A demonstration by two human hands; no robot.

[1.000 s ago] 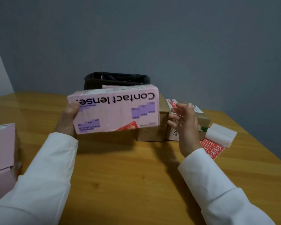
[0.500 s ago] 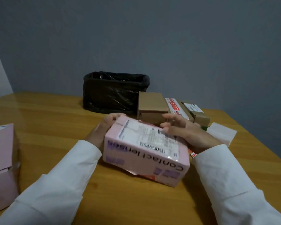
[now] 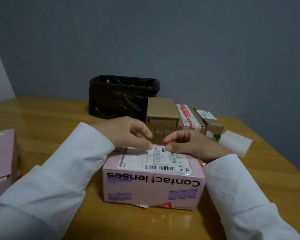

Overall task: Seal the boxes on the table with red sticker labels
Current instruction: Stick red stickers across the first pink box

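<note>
Both hands, left hand (image 3: 128,134) and right hand (image 3: 187,144), rested curled on the pink box (image 3: 152,186); I could not tell if they pinched anything. Press the sticker flat over the flap.

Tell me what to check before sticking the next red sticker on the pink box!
1. Pink box lies flat on the table: ok.
2. Both hands are at the box: ok. The left hand and the right hand have fingertips at its far top edge.
3. A red sticker is ready in the fingers: cannot tell, nothing red shows between them.
4. The far edge is shut: cannot tell, the hands hide it.
5. The bottom front edge is sealed: not ok to confirm; a red sticker shows there, but torn cardboard pokes out beside it.
6. More stickers within reach: cannot tell; only a white sheet shows at the right.
</note>
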